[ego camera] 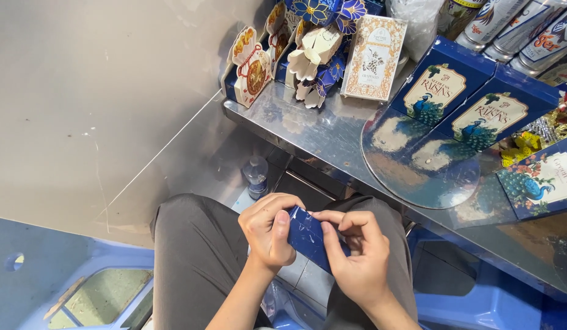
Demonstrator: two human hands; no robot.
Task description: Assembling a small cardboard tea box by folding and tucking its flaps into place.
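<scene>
A small dark blue glossy carton (308,235) sits between both hands above my lap. My left hand (269,229) grips its left side, thumb laid across the front face. My right hand (355,247) pinches its right edge with bent fingers. My legs in grey trousers (192,256) are below, and part of the carton is hidden behind my fingers.
A shiny metal shelf (320,131) runs ahead of me. On it stand dark blue boxes with peacock pictures (445,85), a white ornate box (374,58), folded flower-shaped cartons (314,52) and drink cans (521,27). A plastic bottle (256,176) stands below; blue plastic stools (472,299) flank my legs.
</scene>
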